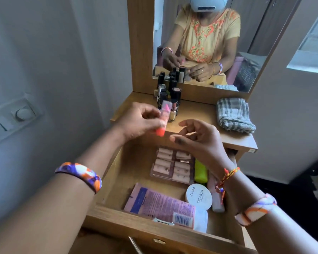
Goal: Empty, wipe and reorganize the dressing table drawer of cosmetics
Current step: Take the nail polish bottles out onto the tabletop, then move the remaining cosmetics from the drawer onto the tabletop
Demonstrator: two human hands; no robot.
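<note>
The wooden drawer [117, 173] is pulled open below the dressing table top [200, 114]. My left hand [140, 121] grips a small pink lipstick with an orange base [162, 121] above the table's front edge, close to a cluster of dark bottles and lipsticks [169, 96]. Just to its right, my right hand [196, 140] hovers over the drawer with loosely curled fingers and holds nothing. Inside the drawer lie a press-on nail pack [173, 165], a pink sachet [160, 204], a round white nail polish remover tub [198, 197], a lime-green tube [200, 171] and a pale bottle [217, 200].
A folded grey checked cloth [233, 116] lies on the table top at the right. A mirror [209, 43] rises behind the bottles. The grey wall with a switch panel [13, 118] is at the left. The drawer handle [134, 244] is at the bottom.
</note>
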